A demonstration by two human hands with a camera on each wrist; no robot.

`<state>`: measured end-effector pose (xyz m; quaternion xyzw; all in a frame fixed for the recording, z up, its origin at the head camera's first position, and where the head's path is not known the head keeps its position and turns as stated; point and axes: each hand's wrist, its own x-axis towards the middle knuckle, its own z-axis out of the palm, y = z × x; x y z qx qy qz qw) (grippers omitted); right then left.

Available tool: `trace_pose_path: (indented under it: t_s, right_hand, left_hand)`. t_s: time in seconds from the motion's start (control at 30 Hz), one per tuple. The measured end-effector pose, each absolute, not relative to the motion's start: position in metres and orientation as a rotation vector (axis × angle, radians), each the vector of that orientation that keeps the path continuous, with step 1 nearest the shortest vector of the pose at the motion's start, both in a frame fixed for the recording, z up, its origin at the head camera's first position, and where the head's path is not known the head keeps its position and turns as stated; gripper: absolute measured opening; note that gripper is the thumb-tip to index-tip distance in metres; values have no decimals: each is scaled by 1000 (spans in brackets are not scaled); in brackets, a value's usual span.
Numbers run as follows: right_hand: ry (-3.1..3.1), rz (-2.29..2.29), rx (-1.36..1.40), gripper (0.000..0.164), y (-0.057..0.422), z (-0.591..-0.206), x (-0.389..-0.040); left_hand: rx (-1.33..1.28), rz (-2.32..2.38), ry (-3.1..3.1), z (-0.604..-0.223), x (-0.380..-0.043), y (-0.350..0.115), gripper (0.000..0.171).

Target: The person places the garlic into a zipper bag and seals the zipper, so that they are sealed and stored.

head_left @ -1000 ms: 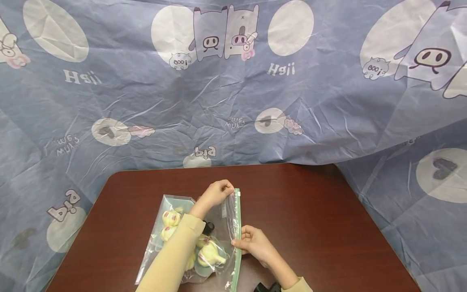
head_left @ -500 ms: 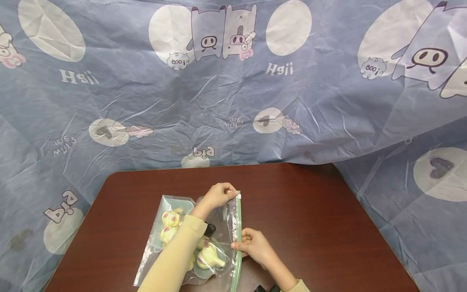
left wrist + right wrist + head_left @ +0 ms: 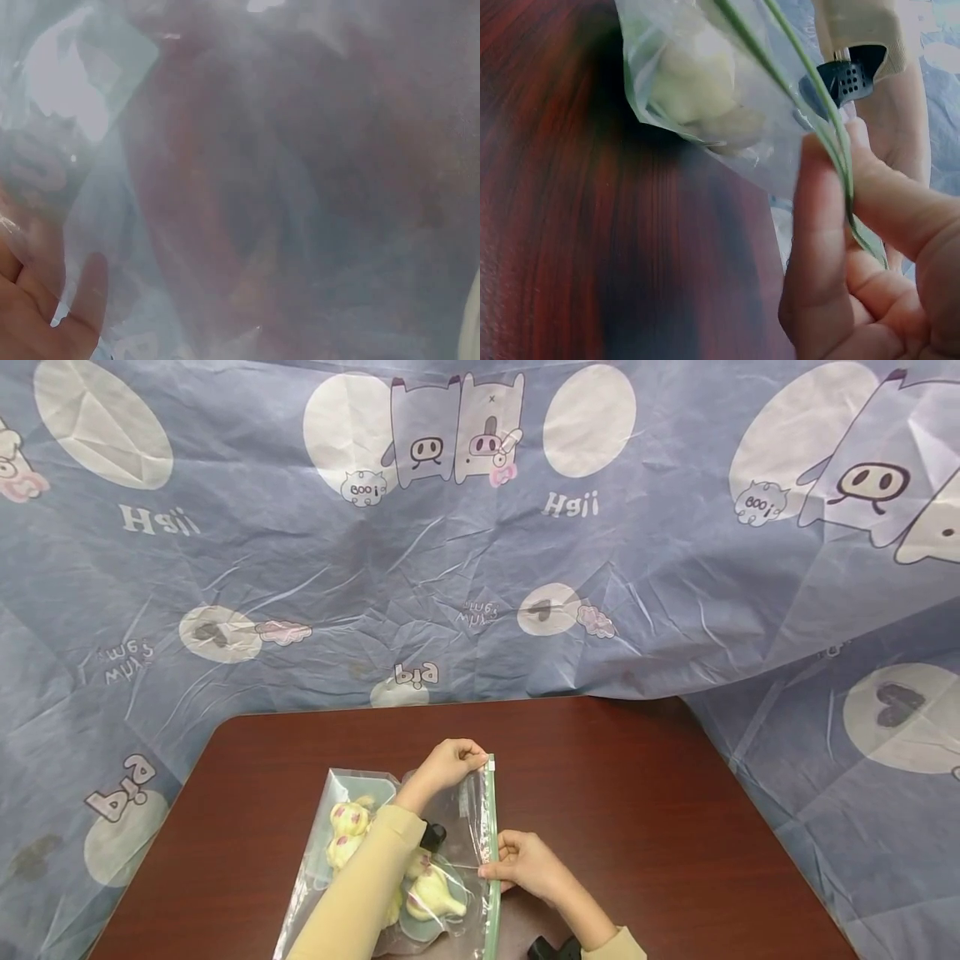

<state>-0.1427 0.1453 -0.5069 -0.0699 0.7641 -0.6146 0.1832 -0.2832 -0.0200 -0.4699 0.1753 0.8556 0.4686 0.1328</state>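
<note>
A clear zip bag (image 3: 318, 893) with a green zip strip (image 3: 491, 822) lies on the table. Inside are several garlic bulbs (image 3: 431, 893) with pale bluish trays. My left hand (image 3: 446, 764) pinches the far end of the strip, beside a small white slider (image 3: 491, 764). Midway along the strip, my right hand (image 3: 532, 867) pinches it between thumb and fingers. In the right wrist view, the strip's two green edges (image 3: 802, 94) stand apart above the pinch and meet at the fingers. Hazy plastic fills the left wrist view, with fingers (image 3: 86, 307) at lower left.
The dark red-brown table (image 3: 637, 810) extends around the bag. A blue patterned cloth (image 3: 480, 552) hangs behind it and at the sides. Black wrist devices (image 3: 555, 948) sit at both wrists, and my left forearm (image 3: 360, 885) crosses over part of the bag.
Both hands and the strip have shifted slightly right over the table, still in the same pinch. The head view has also drifted a little.
</note>
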Motion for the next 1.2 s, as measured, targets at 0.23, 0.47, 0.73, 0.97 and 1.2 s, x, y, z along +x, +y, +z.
trace_pose_path:
  t_s: [0.23, 0.47, 0.73, 0.97, 1.2]
  right_hand:
    - [2171, -1753, -128, 39, 147, -505, -159]
    - [2283, -1991, 224, 40, 144, -497, -197]
    - [2309, -2055, 436, 36, 141, -494, -221]
    - [2260, -2073, 454, 32, 141, -495, -226]
    - [2243, -2034, 454, 32, 140, -494, -226]
  left_hand:
    - [530, 1310, 2518, -470, -282, -18, 15]
    - [560, 1255, 2539, -470, -282, -16, 15]
    - [535, 1230, 2542, -468, -281, -14, 18]
    - [512, 1218, 2547, -467, -280, -12, 18]
    - [505, 1214, 2537, -466, -279, -12, 17]
